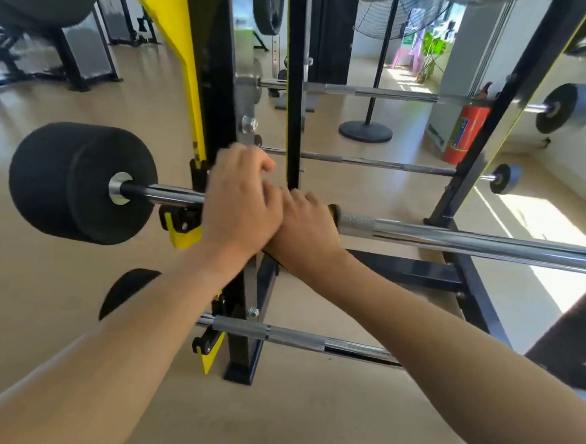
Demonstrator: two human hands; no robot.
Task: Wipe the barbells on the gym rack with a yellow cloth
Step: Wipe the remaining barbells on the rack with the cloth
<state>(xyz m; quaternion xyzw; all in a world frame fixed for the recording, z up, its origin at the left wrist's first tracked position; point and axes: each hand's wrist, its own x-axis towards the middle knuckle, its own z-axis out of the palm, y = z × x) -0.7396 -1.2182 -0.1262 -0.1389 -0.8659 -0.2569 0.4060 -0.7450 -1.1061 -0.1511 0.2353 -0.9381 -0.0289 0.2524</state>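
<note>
A chrome barbell (455,237) with a black weight (78,181) on its left end lies across the black and yellow gym rack (219,121). My right hand (304,233) grips the bar near the rack's left upright, and a small edge of the yellow cloth (333,211) shows under its fingers. My left hand (241,201) lies beside it on the bar with curled fingers, overlapping the right hand; what it holds is hidden. Other barbells rest on the rack above (364,162) and below (298,339).
A further barbell (378,92) sits higher up with a weight (566,108) at its right end. A red fire extinguisher (465,133) and a standing fan base (365,131) are behind the rack. Gym machines stand at the far left.
</note>
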